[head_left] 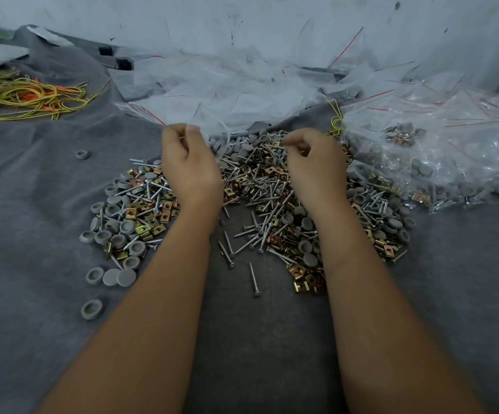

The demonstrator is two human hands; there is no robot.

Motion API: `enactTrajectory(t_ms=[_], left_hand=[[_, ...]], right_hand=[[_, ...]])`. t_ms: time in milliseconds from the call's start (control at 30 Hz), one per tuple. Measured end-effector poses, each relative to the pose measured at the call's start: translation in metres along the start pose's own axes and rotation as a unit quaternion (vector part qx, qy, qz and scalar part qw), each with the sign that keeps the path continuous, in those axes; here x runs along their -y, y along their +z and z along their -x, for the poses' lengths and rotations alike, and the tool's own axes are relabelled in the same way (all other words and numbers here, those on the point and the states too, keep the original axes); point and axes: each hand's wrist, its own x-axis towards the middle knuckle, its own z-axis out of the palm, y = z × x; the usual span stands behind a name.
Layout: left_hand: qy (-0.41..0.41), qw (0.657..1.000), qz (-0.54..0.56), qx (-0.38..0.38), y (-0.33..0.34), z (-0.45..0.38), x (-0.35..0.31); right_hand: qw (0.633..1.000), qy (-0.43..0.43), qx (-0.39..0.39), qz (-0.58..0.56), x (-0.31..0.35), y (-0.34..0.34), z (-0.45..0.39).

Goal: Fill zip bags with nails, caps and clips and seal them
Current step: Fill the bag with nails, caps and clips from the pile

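A wide heap of silver nails, grey round caps and brass-coloured clips lies on the grey cloth. My left hand hovers over the heap's left half and pinches the edge of a clear empty zip bag between thumb and fingers. My right hand is over the heap's right half with its fingers curled, pinching at nails on the far side of the pile. What exactly it holds is hidden by the fingers.
A loose spread of empty clear zip bags with red seal lines lies behind the heap. Filled bags pile up at the right. Yellow and orange cords lie at the far left. A white wall closes the back.
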Motion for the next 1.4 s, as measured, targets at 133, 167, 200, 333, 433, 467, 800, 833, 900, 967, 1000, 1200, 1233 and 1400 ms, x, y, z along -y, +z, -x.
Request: enactTrajectory(t_ms=[133,167,200,333,433,467,800,833,900,967,1000,1200,1233,1400], left_hand=[[-0.011,1.000,0.010,0.005,-0.001,-0.002,-0.001],[-0.013,1.000,0.012,0.007,-0.002,-0.003,-0.001],[-0.013,1.000,0.013,0.007,-0.003,-0.003,-0.002],[-0.016,0.999,0.029,-0.002,-0.007,-0.007,-0.003],[-0.026,0.999,0.042,-0.009,-0.009,-0.010,-0.003],[-0.028,0.999,0.043,-0.009,-0.009,-0.010,-0.003],[-0.037,0.998,0.044,0.002,-0.008,-0.009,-0.002],[-0.039,0.998,0.044,0.004,-0.007,-0.008,-0.003],[-0.040,0.998,0.037,0.008,-0.007,-0.008,-0.002],[-0.036,0.999,0.028,0.016,-0.006,-0.006,-0.001],[-0.034,0.999,0.024,0.021,-0.006,-0.006,-0.001],[-0.032,0.999,0.005,0.043,-0.004,-0.004,0.000],[-0.032,0.998,-0.003,0.049,-0.004,-0.004,0.000],[-0.033,0.997,-0.024,0.065,-0.003,-0.004,0.002]], right_hand=[[0.994,-0.067,0.075,0.035,0.008,0.009,0.008],[0.990,-0.091,0.096,0.044,0.012,0.012,0.010],[0.984,-0.117,0.119,0.055,0.015,0.015,0.013],[0.946,-0.197,0.223,0.126,0.023,0.022,0.020],[0.911,-0.206,0.284,0.217,0.022,0.020,0.019],[0.908,-0.195,0.291,0.228,0.021,0.017,0.017],[0.909,-0.171,0.250,0.285,0.016,0.006,0.014],[0.910,-0.178,0.248,0.281,0.017,0.006,0.014],[0.911,-0.185,0.256,0.264,0.018,0.007,0.015],[0.903,-0.188,0.282,0.266,0.018,0.009,0.015],[0.898,-0.185,0.295,0.270,0.017,0.010,0.015],[0.905,-0.183,0.268,0.277,0.015,0.012,0.013],[0.907,-0.181,0.262,0.274,0.016,0.012,0.013],[0.940,-0.167,0.225,0.196,0.014,0.010,0.013]])
